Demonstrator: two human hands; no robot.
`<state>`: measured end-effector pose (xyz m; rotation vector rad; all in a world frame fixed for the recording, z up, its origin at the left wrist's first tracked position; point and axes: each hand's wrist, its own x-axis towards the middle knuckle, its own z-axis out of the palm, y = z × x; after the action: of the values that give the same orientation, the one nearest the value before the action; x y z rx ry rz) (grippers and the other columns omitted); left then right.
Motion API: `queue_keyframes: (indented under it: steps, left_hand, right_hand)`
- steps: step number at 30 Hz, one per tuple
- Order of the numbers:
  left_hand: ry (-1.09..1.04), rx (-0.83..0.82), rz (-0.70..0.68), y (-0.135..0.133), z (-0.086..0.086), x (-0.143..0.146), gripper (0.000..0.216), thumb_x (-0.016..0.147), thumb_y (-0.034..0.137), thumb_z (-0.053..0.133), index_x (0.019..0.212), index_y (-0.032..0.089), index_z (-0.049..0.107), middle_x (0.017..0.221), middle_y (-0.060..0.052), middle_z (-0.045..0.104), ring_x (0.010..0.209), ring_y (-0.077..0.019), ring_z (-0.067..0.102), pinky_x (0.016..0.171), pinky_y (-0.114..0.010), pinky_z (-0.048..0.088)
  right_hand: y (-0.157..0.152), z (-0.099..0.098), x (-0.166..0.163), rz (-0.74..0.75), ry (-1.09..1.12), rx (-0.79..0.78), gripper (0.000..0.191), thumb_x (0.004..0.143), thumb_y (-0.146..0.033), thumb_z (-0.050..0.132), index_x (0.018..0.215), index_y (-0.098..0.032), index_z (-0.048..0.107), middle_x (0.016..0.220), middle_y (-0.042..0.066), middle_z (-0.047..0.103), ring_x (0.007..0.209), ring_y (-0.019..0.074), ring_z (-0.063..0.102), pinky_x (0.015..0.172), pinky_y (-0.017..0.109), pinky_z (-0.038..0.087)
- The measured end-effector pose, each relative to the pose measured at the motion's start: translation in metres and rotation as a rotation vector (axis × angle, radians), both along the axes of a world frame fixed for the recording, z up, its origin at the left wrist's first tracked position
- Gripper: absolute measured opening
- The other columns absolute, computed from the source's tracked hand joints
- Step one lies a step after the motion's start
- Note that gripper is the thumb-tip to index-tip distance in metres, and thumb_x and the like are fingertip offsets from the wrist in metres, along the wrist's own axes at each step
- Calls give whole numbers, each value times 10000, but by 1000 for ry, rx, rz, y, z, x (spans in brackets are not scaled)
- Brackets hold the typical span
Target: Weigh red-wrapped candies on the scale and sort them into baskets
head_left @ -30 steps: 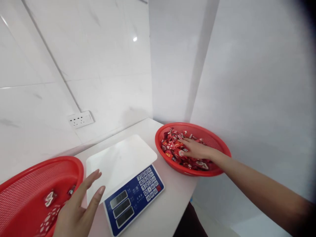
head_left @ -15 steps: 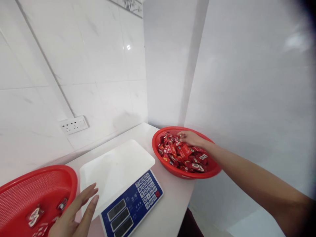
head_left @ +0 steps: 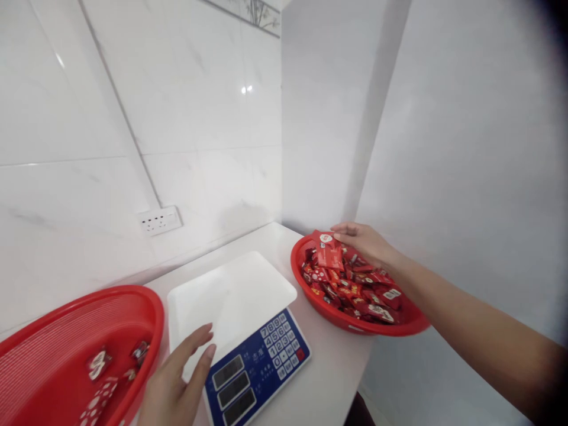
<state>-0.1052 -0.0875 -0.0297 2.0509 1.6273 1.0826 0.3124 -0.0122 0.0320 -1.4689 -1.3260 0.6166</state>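
Note:
My right hand (head_left: 364,241) pinches a red candy packet (head_left: 329,255) by its upper edge, holding it up over the right red basket (head_left: 331,319). Beneath it is a heap of red-wrapped candies (head_left: 350,290). My left hand (head_left: 177,376) hovers over the near left corner of a weighing scale (head_left: 231,296), thumb and fingers apart with nothing in them. The scale has a bare white pan and a blue keypad panel (head_left: 261,367); its display digits are too faint to read.
At the left a second red basket (head_left: 153,307) holds a few wrapped candies (head_left: 98,364) and a dotted packet (head_left: 100,402). A white table (head_left: 328,367) carries everything, against a tiled wall with a power socket (head_left: 160,220). The table's right edge drops to the floor.
My right hand has lifted a red candy packet from the heap. My left hand keeps its open pose near the scale. The whole view has shifted, so things appear further right.

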Motion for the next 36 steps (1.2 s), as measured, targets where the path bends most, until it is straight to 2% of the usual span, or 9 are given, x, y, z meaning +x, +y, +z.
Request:
queue_keyframes:
  steps: [3, 7, 11, 13, 17, 23, 30, 33, 36]
  left_hand:
    - [-29, -32, -26, -6, 4, 9, 376, 789, 487, 499, 1047, 252, 637, 1050, -32, 699, 975, -212, 645, 651, -242, 556]
    - [-26, -80, -39, -11, 11, 12, 369, 823, 451, 475, 1092, 238, 612, 1098, -62, 675, 1008, -218, 626, 671, -271, 551]
    - [-20, -68, -12, -14, 18, 3, 367, 841, 430, 466, 1125, 233, 590, 1127, -77, 658, 1006, -217, 621, 694, -293, 543]
    - [-29, -58, 5, -15, 20, -1, 364, 843, 424, 467, 1130, 234, 586, 1136, -77, 653, 1012, -214, 618, 712, -296, 538]
    - [-37, -58, 21, -15, 22, -4, 360, 838, 422, 471, 1125, 240, 589, 1135, -69, 655, 1007, -212, 619, 681, -281, 538]
    - [-8, -54, 7, -15, 22, -2, 360, 836, 426, 474, 1114, 236, 599, 1127, -69, 659, 1034, -208, 608, 806, -316, 519]
    - [15, -32, -12, -12, 18, -5, 383, 837, 439, 462, 1127, 224, 589, 1111, -84, 667, 987, -223, 635, 709, -298, 549]
    - [41, -9, -6, -10, 18, -5, 381, 819, 459, 477, 1088, 225, 612, 1083, -71, 683, 976, -221, 643, 725, -295, 552]
    - [55, 38, 11, -8, 17, -8, 378, 799, 483, 486, 1041, 235, 637, 1032, -50, 705, 965, -225, 650, 767, -309, 549]
  right_hand:
    - [9, -2, -52, 152, 71, 25, 282, 746, -377, 591, 973, -211, 576, 916, 34, 679, 790, 154, 641, 725, 290, 524]
    - [24, -21, -124, 344, 46, 3, 288, 839, -321, 476, 1089, -191, 538, 1044, 77, 661, 909, 168, 634, 806, 323, 519]
    - [28, -43, -163, 485, -158, -87, 297, 759, -272, 580, 1044, -192, 598, 1079, 99, 648, 935, 232, 621, 817, 410, 506]
    - [24, -48, -172, 537, -281, -97, 331, 706, -267, 633, 1033, -212, 620, 1147, 93, 620, 1034, 267, 570, 874, 446, 466]
    - [15, -47, -187, 602, -448, -34, 361, 772, -277, 557, 1126, -214, 583, 1211, 80, 580, 1133, 231, 499, 991, 412, 363]
    - [24, -50, -204, 582, -619, -16, 350, 774, -228, 534, 1115, -165, 576, 1213, 124, 561, 1145, 246, 476, 960, 395, 367]
    - [12, -51, -207, 618, -745, -54, 336, 768, -322, 559, 1053, -154, 613, 1120, 154, 611, 1023, 304, 560, 859, 430, 429]
    - [-3, -48, -203, 678, -751, -19, 373, 791, -393, 546, 1112, -211, 600, 1225, 98, 572, 1091, 261, 537, 912, 372, 415]
    - [-5, -41, -176, 624, -755, -14, 424, 818, -403, 517, 1212, -244, 531, 1315, 59, 511, 1173, 219, 480, 967, 334, 380]
